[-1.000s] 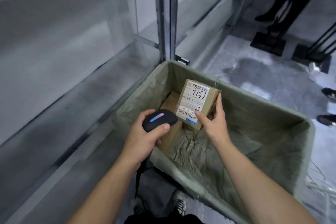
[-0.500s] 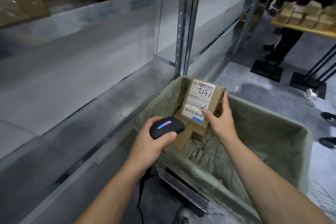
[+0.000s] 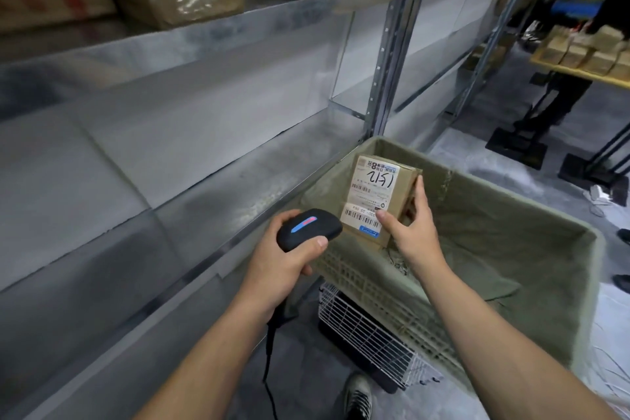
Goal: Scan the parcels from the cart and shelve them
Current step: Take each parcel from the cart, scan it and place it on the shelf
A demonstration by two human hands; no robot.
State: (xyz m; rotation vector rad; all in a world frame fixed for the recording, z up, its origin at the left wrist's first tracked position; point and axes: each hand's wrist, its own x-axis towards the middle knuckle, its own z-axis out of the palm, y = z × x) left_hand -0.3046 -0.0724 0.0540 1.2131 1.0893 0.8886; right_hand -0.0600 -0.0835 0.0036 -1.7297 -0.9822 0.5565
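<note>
My left hand [image 3: 278, 271] is wrapped around the black scanner [image 3: 308, 228], thumb lying over its near end, its nose just beside the parcel's [image 3: 378, 194] lower left corner. My right hand [image 3: 414, 235] pinches that parcel: thumb on the label face near the barcode, fingers curled round the right edge. The parcel is tilted up, label toward me, above the near left corner of the cart [image 3: 511, 215], and its bottom edge looks clear of the cloth liner.

The cart's left rim sits close against the front lip of the grey shelf [image 3: 136, 164] and the steel upright [image 3: 392, 61] at the far corner. The shelf deck to my left is bare metal, open from the lip back to the wall. On the upper shelf [image 3: 204, 31] taped boxes [image 3: 177, 0] sit near the front edge. A wire rack [image 3: 371, 334] juts out beneath the cart by my shoe [image 3: 358, 397]. To the right the cart's bed lies open.
</note>
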